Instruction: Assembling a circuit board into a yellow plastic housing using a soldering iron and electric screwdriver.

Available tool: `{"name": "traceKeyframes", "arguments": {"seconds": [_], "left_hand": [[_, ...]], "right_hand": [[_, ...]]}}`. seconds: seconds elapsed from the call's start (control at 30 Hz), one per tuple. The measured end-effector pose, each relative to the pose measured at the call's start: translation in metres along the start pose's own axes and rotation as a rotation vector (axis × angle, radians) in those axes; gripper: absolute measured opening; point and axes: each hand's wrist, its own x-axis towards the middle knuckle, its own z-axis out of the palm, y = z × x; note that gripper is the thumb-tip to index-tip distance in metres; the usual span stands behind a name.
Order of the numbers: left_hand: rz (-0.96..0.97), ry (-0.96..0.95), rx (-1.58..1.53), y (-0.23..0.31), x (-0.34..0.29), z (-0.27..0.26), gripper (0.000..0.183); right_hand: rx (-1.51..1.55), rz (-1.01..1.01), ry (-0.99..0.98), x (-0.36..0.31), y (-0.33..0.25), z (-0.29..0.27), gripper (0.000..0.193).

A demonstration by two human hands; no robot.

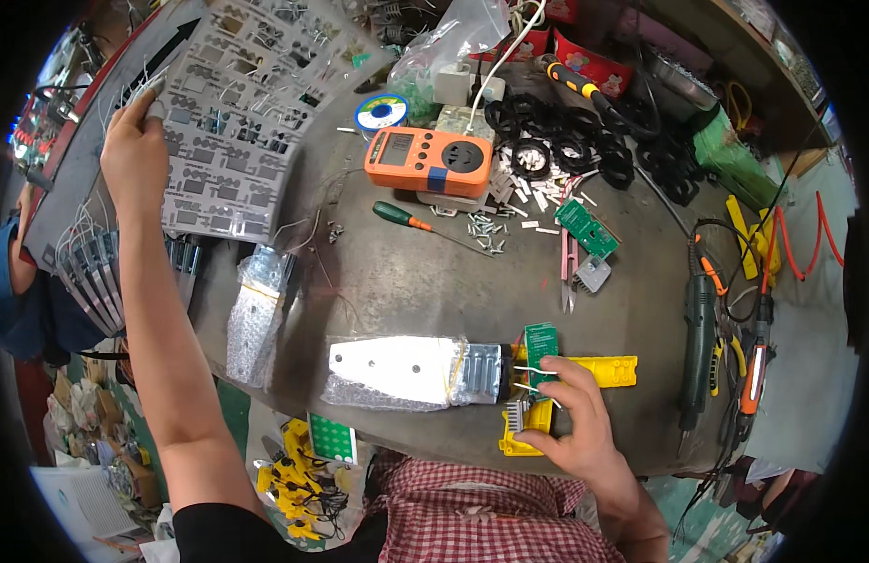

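Observation:
My left hand [137, 155] reaches up to the far left. Its fingers are closed at the left edge of a large pale grey panel of circuit boards [223, 192], and thin white wires lie by the fingertips. Near the table's front edge my right hand [580, 422] grips a small green circuit board [541, 347] with white wires and a finned heat sink [516, 416]. The thumb is by the heat sink, the fingers on the board. Under it lie yellow plastic housing parts [608, 371]. To its left rests a silver metal housing [397, 366] in bubble wrap with a rubber band.
An orange meter [394, 159], a green-handled screwdriver [397, 216], loose screws [486, 228], black rings [556, 131] and pink scissors [568, 272] lie farther back. A second wrapped housing [253, 328] is at left. An electric screwdriver [698, 347] and soldering iron [754, 380] are at right.

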Motion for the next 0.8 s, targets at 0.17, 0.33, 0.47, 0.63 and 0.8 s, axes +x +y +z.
{"name": "traceKeyframes", "arguments": {"seconds": [0.17,0.33,0.47,0.63,0.8], "left_hand": [[0.397,-0.080,-0.039,0.089,-0.060,0.003,0.038],[0.403,-0.792,-0.509,0.127,-0.125,0.003,0.039],[0.353,-1.153,-0.533,0.093,-0.125,-0.013,0.040],[0.529,-1.020,-0.523,0.070,-0.158,-0.026,0.024],[0.169,-0.958,-0.725,0.095,-0.161,-0.027,0.021]], "right_hand": [[-0.059,-0.005,0.049,0.001,0.001,0.006,0.067],[-0.033,-0.003,0.015,0.009,0.008,0.003,0.072],[-0.061,-0.013,0.016,0.008,0.012,-0.005,0.076],[0.204,0.002,0.061,0.021,0.014,-0.032,0.071],[0.304,0.249,0.256,0.109,0.037,-0.062,0.042]]}}
